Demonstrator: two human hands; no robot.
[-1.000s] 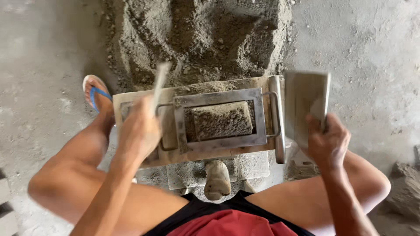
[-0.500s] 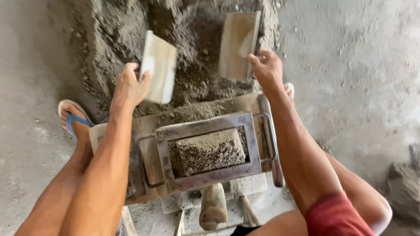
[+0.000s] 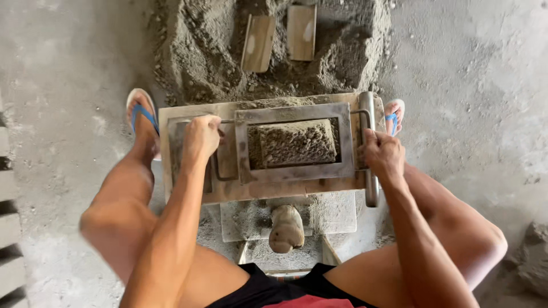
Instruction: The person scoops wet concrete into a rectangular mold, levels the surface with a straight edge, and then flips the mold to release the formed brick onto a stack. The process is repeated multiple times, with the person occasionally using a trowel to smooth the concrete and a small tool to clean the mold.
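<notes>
Both hands are clamping onto the metal block mould [image 3: 294,145]: the left hand [image 3: 201,137] is gripping the left handle [image 3: 220,165], the right hand [image 3: 382,154] is gripping the right bar handle [image 3: 368,114]. The mould is sitting packed with grey mix [image 3: 294,142], just before the sand pile [image 3: 274,51], where two flat boards [image 3: 260,43] are lying.

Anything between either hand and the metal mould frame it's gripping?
Nothing visible. The left hand is closed on the wire handle at the left side of the metal mould frame, and the right hand grips the bar handle on its right side. Both are in direct contact. The two wooden boards lie apart in the sand pile.
</notes>
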